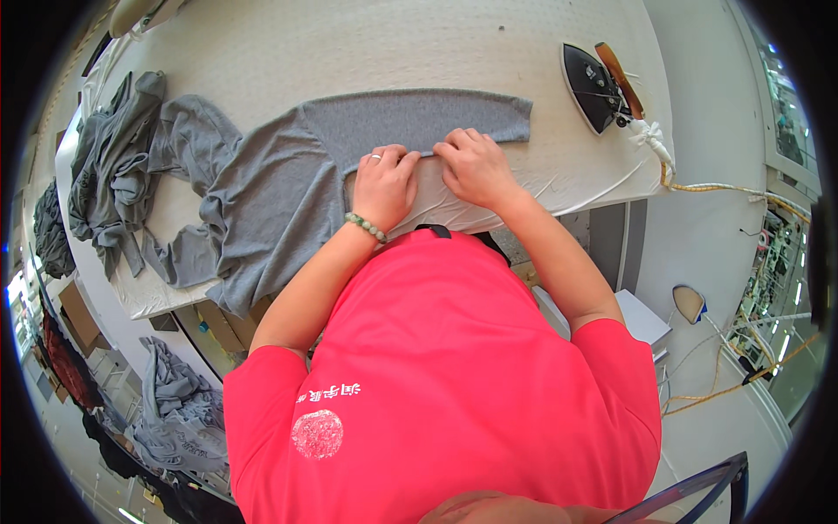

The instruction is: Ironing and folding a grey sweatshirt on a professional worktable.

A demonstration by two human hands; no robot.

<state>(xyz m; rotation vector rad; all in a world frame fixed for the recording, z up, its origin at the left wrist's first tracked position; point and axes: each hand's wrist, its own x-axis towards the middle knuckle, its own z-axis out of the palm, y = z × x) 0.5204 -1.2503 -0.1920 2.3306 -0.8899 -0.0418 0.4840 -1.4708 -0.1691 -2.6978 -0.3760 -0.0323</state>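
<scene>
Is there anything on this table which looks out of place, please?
A dark speck stands out on the pale table cover, too small to identify. Part of the grey garment also droops over the near edge. Nothing looks spilled.

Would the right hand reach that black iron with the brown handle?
Probably yes: nothing tall stands between the right hand and the black iron, just flat grey cloth and white cloth tabletop.

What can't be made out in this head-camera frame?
All in the head view:
Underside of the grey garment: turned toward the table.
Palms of the left hand and right hand: hidden by their backs.
Pale object, upper left: cut by the top edge.
</scene>
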